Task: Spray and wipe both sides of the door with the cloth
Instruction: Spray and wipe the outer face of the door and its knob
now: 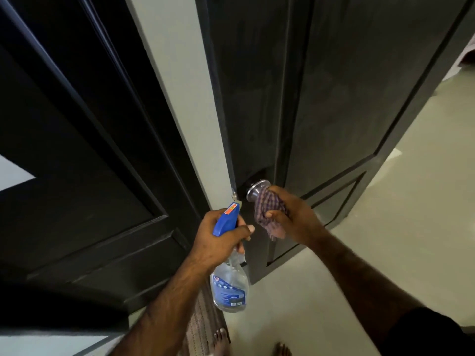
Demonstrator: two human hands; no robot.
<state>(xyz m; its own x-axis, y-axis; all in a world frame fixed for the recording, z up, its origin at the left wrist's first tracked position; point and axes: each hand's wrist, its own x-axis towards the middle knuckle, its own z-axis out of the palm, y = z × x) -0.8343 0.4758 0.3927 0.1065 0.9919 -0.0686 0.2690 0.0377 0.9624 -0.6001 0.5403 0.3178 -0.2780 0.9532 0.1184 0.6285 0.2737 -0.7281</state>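
Head view: left hand (218,240) grips spray bottle (229,283) (nearly empty); right hand (293,217) pinches cloth (270,209).

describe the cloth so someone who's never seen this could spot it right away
Start at the dark door on the right and drop to its round metal knob. The cloth is bunched against that knob, gripped by the right hand. It is the only soft, purple checked thing there, unlike the clear spray bottle with its blue trigger in the left hand.
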